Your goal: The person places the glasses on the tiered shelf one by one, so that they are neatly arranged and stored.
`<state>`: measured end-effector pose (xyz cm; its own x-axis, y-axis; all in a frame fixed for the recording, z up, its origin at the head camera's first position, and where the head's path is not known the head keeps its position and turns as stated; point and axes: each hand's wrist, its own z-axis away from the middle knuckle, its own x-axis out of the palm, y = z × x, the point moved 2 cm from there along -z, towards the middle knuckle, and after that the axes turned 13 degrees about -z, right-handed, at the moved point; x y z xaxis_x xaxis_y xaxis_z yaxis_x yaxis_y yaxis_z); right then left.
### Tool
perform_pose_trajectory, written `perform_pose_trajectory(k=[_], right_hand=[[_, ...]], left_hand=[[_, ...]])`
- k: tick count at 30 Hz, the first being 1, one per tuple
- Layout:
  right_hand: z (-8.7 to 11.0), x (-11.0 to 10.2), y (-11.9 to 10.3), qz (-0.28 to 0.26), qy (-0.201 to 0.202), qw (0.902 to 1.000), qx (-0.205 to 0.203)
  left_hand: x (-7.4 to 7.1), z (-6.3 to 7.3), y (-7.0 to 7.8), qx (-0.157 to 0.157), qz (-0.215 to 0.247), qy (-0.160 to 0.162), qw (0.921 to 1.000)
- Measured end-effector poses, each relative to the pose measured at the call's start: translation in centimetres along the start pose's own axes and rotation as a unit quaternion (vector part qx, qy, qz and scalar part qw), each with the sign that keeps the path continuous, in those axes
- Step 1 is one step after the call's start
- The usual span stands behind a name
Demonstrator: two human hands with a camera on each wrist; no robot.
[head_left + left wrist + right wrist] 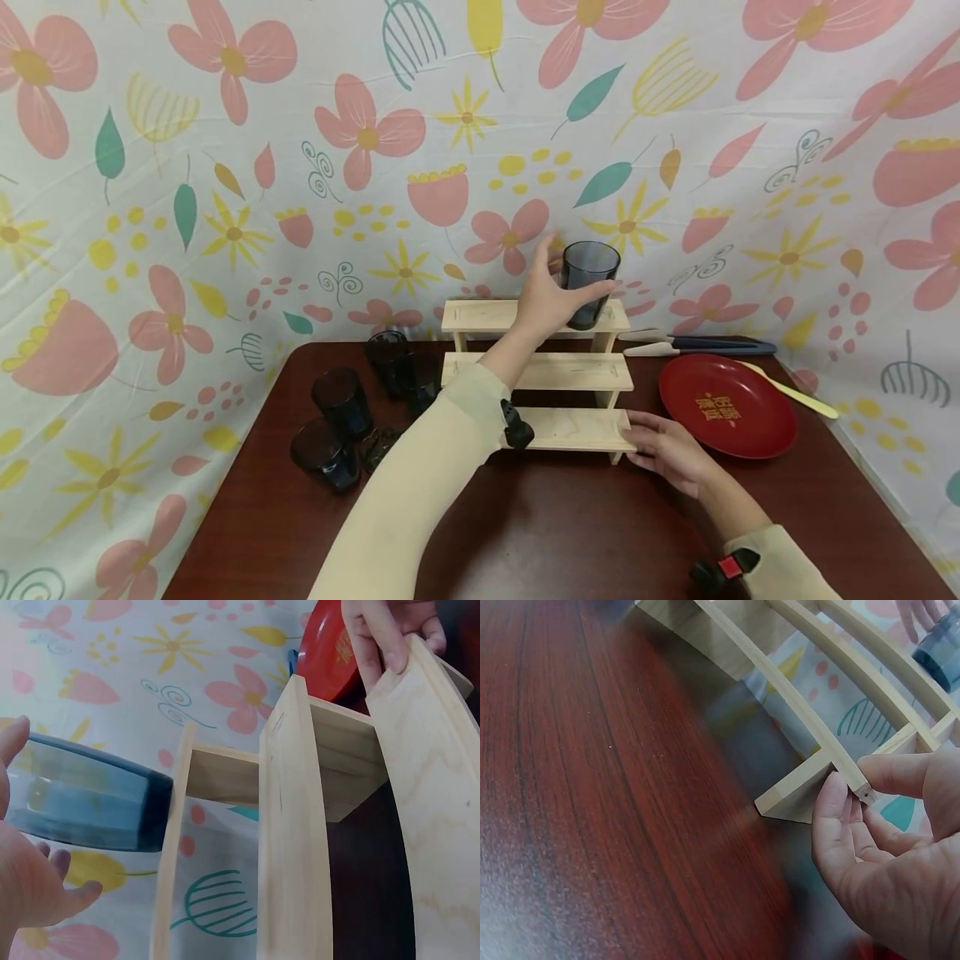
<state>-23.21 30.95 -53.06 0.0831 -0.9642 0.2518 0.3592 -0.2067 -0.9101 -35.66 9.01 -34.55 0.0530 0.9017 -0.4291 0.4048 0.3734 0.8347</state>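
at the top shelf (480, 315) of a three-tiered wooden rack (555, 372), the left hand (543, 296) had its thumb and fingers curled round a dark, see-through glass (589, 271); the glass was roughly upright, mouth up, its base close to the shelf, though whether the two touched could not be told; that hold on the side wall left the base free, perhaps so that it could meet the wood squarely; no contents showed inside; the right hand (667, 450), well apart from the left, pinched the right end of the lowest shelf (573, 427), likely to steady the rack, which looked light enough to slide on the brown table (525, 533); to the rack's left, more dark glasses (341, 400) stood in a loose cluster, probably grouped for easy reach by the left hand; their walls were too dark to show anything within; to the right lay a red plate (772, 433), its gold lettering uncovered; two dark-handled knives (723, 348) lay behind it, and a yellow utensil (802, 398) ran out past its rim; beyond everything hung a flowered cloth (285, 167).
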Motion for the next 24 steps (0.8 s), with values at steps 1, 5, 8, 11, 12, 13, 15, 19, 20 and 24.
perform_pose_trajectory(k=[1,5,8,11,12,13,15,19,20,24], right_hand=[[0.0,0.0,0.0,0.001,0.001,1.0000,0.000],[0.0,0.0,0.0,-0.001,0.002,1.0000,-0.001],[-0.1,0.0,-0.1,-0.005,0.000,1.0000,0.000],[-0.1,0.0,0.0,-0.008,-0.001,1.0000,0.000],[-0.1,0.0,0.0,-0.010,-0.001,1.0000,0.000],[-0.2,-0.1,0.0,-0.010,-0.002,0.9999,0.001],[-0.2,-0.1,0.1,-0.010,-0.003,0.9999,0.000],[-0.1,-0.1,0.3,-0.009,0.000,1.0000,0.002],[-0.1,-0.1,0.3,-0.009,0.003,1.0000,0.002],[-0.2,-0.2,0.1,-0.006,0.004,1.0000,0.000]], left_hand=[[-0.3,0.3,0.1,0.005,0.005,0.003,1.0000],[-1.7,1.5,0.3,0.031,0.016,0.006,0.9994],[-3.0,2.8,0.5,0.036,0.021,0.001,0.9991],[-4.5,4.7,0.5,0.041,0.038,-0.002,0.9984],[-5.0,5.4,0.4,0.045,0.041,-0.001,0.9981],[-5.5,6.2,0.3,0.053,0.042,0.003,0.9977],[-6.4,7.8,-0.2,0.070,0.039,0.014,0.9967],[-8.6,11.1,-1.6,0.095,0.017,0.052,0.9940],[-9.2,11.8,-2.0,0.095,0.014,0.061,0.9935],[-11.6,14.6,-3.7,0.088,-0.003,0.091,0.9919]])
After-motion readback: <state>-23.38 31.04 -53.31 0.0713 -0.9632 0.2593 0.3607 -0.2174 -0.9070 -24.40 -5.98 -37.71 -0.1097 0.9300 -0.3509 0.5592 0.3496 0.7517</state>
